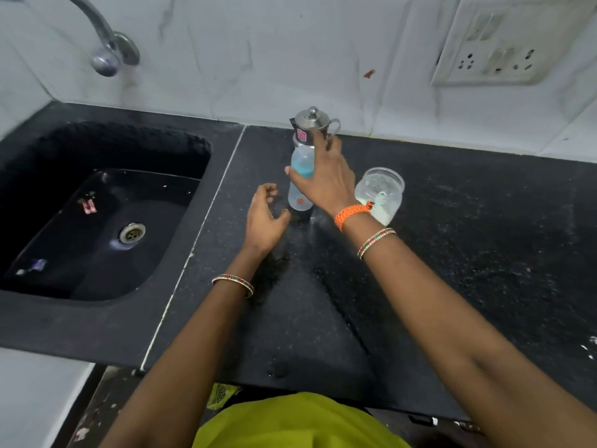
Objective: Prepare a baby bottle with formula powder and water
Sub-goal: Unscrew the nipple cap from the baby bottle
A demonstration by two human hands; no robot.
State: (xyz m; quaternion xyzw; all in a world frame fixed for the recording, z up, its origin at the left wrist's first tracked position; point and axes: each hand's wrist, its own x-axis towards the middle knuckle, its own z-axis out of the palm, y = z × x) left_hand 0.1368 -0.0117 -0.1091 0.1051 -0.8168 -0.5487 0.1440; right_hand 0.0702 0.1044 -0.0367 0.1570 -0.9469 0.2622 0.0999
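A clear baby bottle (299, 176) with blue and red print stands upright on the black counter (452, 253). My right hand (326, 176) hovers over it with fingers spread, partly hiding it, and holds nothing. Just left of the bottle's base, my left hand (266, 218) rests with fingers loosely curled and empty. Right of the bottle stands an open clear jar (379, 194) with white powder at its bottom. Behind the bottle, against the wall, is a small steel lidded pot (313, 119) with a handle.
A black sink (106, 215) with a steel drain lies to the left, and a tap (106, 46) juts from the wall above it. A socket panel (497, 50) is on the tiled wall at upper right. Whitish dust speckles the counter.
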